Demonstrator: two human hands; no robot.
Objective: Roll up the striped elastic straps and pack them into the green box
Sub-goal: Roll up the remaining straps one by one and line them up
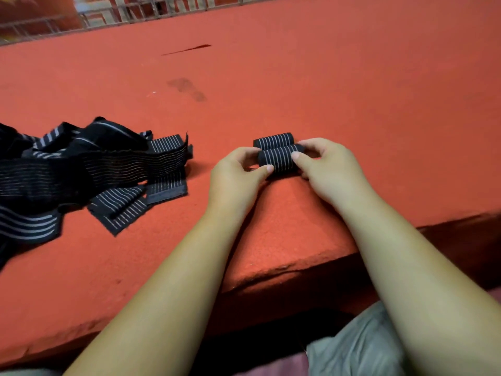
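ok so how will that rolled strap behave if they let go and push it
The rolled strap is a cylinder on the flat table, so a push would probably roll it. Being elastic, with left hand and right hand pinching its ends, it may unwind if released.

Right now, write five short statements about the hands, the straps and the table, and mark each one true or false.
1. The left hand and right hand grip the nearer rolled black striped elastic strap by its ends. True.
2. A second rolled strap lies just behind it. True.
3. The loose pile of black striped straps lies right of the hands. False: it lies to their left.
4. A green box stands on the red felt-covered table beside the rolls. False: no green box is in view.
5. A dark stain marks the table beyond the rolls. True.
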